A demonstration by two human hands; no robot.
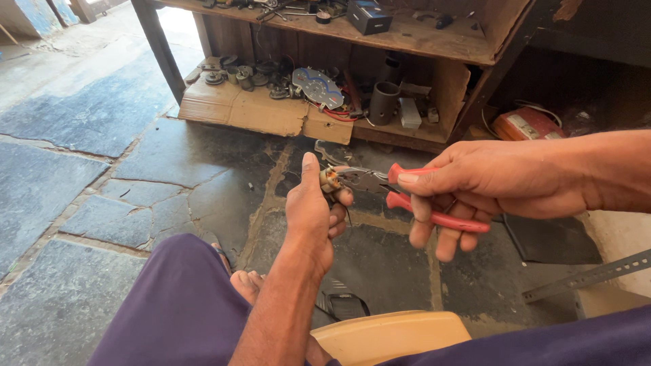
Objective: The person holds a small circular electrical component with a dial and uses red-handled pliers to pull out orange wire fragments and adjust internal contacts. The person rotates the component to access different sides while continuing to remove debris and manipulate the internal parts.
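Clearly, the left hand (310, 217) pinched a small wound part (330, 179) in closed fingers while the right hand (475, 186) gripped red-handled pliers (434, 203) biting it, which I judged could slip and nip fingertips.

A small brownish, coil-like metal part (330, 179) is held upright above the stone floor. It is gripped by the grey steel nose of red-handled pliers (380, 183), held roughly level.

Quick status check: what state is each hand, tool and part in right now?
left hand: closed around small part
small part: pinched at fingertips, plier tips on it
right hand: gripping plier handles
pliers: red handles slightly apart
grey cylinder: upright on lower shelf
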